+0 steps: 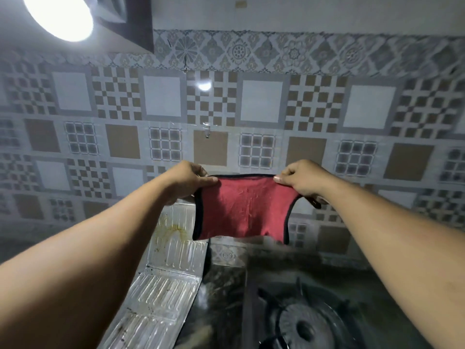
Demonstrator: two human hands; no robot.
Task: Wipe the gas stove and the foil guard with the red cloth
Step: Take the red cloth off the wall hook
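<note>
A red cloth (pixel 245 209) with a dark hem hangs stretched between both hands, in the air above the back of the stove. My left hand (pixel 187 181) pinches its upper left corner, and my right hand (pixel 303 178) pinches the upper right corner. Below, the gas stove (pixel 309 321) shows a round burner with a black pan support at the bottom right. The ribbed silver foil guard (pixel 166 273) stands along the stove's left side, with a yellow-brown stain near its top.
A patterned tiled wall (pixel 251 109) fills the background, with a small hook (pixel 206 133) stuck on it above the cloth. A bright round lamp (pixel 57 16) glares at the top left. A dark countertop strip (pixel 221 285) lies between guard and stove.
</note>
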